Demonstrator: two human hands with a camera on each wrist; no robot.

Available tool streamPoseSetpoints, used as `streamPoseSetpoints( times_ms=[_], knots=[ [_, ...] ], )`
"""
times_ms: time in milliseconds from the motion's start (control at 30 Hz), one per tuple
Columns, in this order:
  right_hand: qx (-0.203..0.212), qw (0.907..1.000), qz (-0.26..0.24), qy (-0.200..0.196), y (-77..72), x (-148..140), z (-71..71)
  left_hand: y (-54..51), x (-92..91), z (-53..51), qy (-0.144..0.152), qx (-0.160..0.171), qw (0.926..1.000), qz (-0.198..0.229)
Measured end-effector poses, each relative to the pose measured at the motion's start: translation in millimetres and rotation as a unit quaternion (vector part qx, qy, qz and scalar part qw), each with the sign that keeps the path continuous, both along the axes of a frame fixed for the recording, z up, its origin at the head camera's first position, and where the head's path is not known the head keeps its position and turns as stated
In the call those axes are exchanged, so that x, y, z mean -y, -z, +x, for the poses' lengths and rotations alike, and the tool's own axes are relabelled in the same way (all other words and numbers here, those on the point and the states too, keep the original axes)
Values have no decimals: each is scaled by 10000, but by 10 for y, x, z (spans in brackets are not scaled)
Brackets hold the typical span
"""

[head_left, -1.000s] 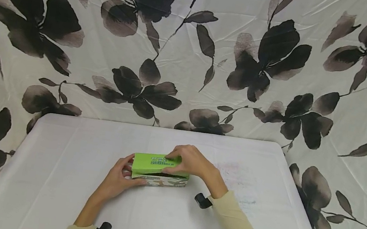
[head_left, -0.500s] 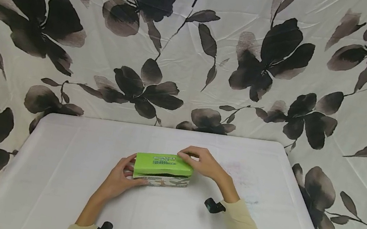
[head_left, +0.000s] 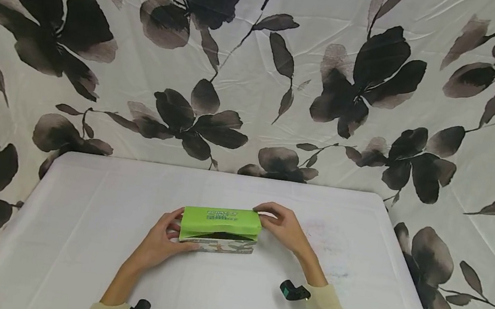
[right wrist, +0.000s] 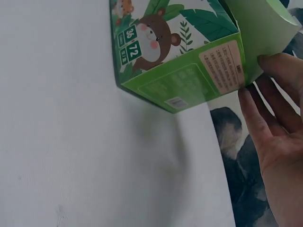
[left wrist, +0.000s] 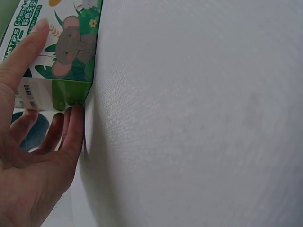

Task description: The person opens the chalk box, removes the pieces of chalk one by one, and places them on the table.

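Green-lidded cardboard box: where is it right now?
In the head view, the green-lidded cardboard box sits below centre on the white tabletop, between the left hand holding its left end and the right hand at its right end.

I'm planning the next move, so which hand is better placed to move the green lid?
Probably the right hand: it touches the right end of the green lid. The left hand holds the animal-print cardboard box at its left end, so it seems better suited to steadying.
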State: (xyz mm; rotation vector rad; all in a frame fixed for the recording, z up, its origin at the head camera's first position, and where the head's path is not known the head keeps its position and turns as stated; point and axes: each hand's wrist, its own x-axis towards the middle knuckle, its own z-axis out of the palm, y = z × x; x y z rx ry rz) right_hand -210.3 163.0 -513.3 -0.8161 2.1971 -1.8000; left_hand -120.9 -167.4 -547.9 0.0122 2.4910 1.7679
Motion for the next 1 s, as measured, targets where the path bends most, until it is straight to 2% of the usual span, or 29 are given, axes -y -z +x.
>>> streamPoseSetpoints(
  times_ms=[100,200,300,500,767,1000],
  knots=[
    [-33,9998,-31,205,18,15,1,12,-4,4,36,-48,10000,33],
    [-60,9983,66,575,34,45,-5,17,-6,10,72,-101,9999,37],
    [56,9959,58,906,55,96,-20,11,2,18,54,-94,9999,-20],
    [317,9913,-245,1254,90,222,-46,-2,19,21,-1,-55,9999,-143],
    [584,9793,-219,1926,125,344,-56,18,4,9,47,-75,9998,-165],
    [1156,9625,-127,2449,150,418,-60,16,-8,-6,-8,-22,9997,-247]
  ],
)
